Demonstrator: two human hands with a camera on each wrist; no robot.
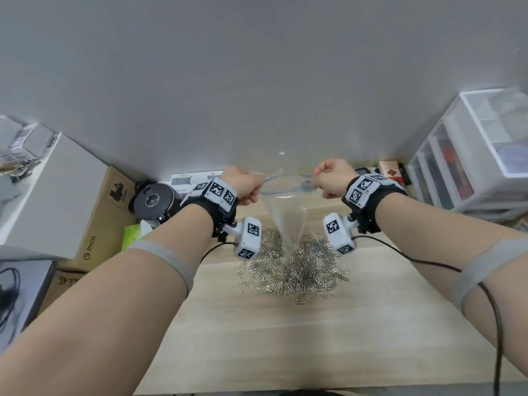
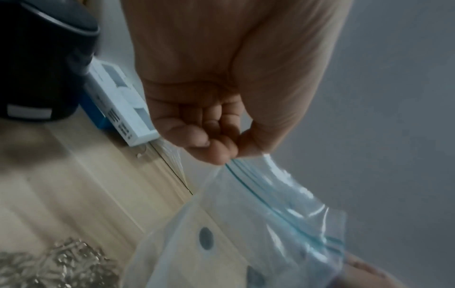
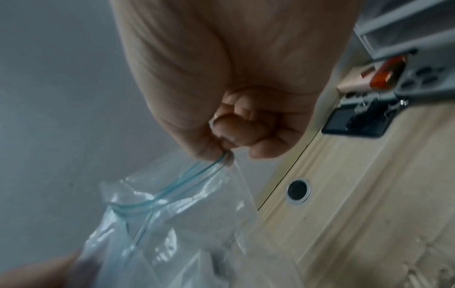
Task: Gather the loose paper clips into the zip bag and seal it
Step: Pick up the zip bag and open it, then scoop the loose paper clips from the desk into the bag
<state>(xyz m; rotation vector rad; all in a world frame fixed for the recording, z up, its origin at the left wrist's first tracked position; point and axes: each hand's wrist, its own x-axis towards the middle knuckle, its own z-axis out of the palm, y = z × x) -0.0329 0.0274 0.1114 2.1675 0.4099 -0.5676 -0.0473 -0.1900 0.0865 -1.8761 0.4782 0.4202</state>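
Observation:
A clear zip bag (image 1: 287,221) with a blue zip strip hangs in the air between my two hands, its mouth stretched sideways. My left hand (image 1: 245,185) pinches the left end of the zip strip (image 2: 236,171) between thumb and curled fingers. My right hand (image 1: 328,178) pinches the right end (image 3: 221,159) the same way. Below the bag a wide pile of silver paper clips (image 1: 294,267) lies on the wooden table (image 1: 257,338). The bag's lower tip hangs just above the pile and looks to hold nothing.
A cardboard box (image 1: 94,224) and a black round device (image 1: 153,200) stand at the left. White plastic drawers (image 1: 471,155) sit at the right. A white power strip (image 1: 188,178) and small boxes (image 1: 390,168) line the wall. A cable hole (image 3: 298,191) is in the tabletop.

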